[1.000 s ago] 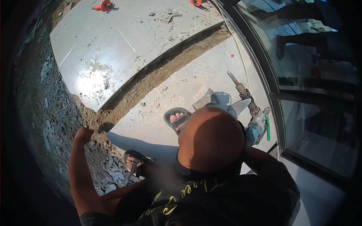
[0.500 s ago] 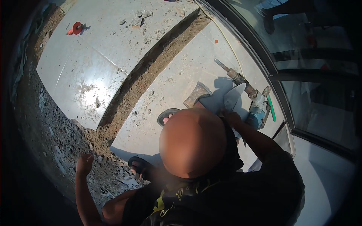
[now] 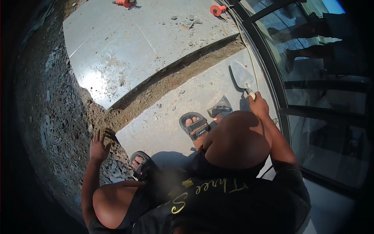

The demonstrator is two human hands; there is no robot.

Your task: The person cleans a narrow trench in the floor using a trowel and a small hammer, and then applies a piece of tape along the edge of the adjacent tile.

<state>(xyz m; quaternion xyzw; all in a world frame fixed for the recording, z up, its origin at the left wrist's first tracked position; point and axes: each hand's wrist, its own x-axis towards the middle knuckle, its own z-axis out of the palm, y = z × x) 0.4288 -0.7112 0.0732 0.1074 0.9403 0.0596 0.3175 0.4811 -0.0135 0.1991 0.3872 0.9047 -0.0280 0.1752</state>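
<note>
My right hand [image 3: 258, 106] is closed around the pale handle of a trowel [image 3: 242, 75]. The trowel's grey metal blade points away from me over the light tile slab, beside the door frame. On the left, my left hand [image 3: 99, 148] has its fingers spread, at the near end of a dirt-filled trench [image 3: 165, 80], over the soil and rubble; whether it touches the ground I cannot tell. Beyond my right knee lies a flat, wedge-shaped metal blade [image 3: 220, 107], its rear part hidden by the knee.
Large grey tiles [image 3: 117, 43] strewn with crumbs lie across the trench. Two red hand-guarded chisels, one at the far edge [image 3: 124, 3] and one by the door [image 3: 217, 10], rest there. A cable [image 3: 251, 58] runs along the dark-framed glass door [image 3: 278, 84]. Rubble [image 3: 66, 128] covers the left.
My right hand has carried the trowel forward, away from the power tool, which my knee now mostly hides. The left hand has moved forward and opened its fingers. The view has shifted too.
</note>
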